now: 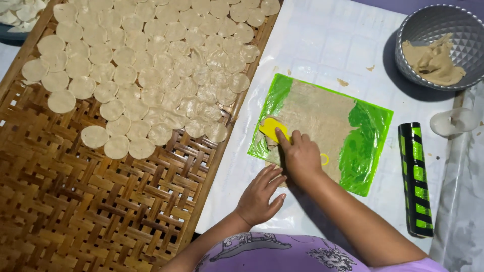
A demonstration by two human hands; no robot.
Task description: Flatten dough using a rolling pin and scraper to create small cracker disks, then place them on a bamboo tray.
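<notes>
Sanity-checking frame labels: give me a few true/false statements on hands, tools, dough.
1. The right hand presses a yellow scraper on the green sheet. True.
2. The left hand holds the rolling pin. False: the pin lies alone, right of the sheet.
3. The grey bowl is empty. False: it holds dough.
4. Thin dough discs cover part of the woven tray. True.

- I'm in a home food-making spot: my woven bamboo tray (75, 201) is covered with thin dough rounds (151, 65).
- A grey bowl (456, 20) of dough sits on my plastic-covered counter (322, 40).
</notes>
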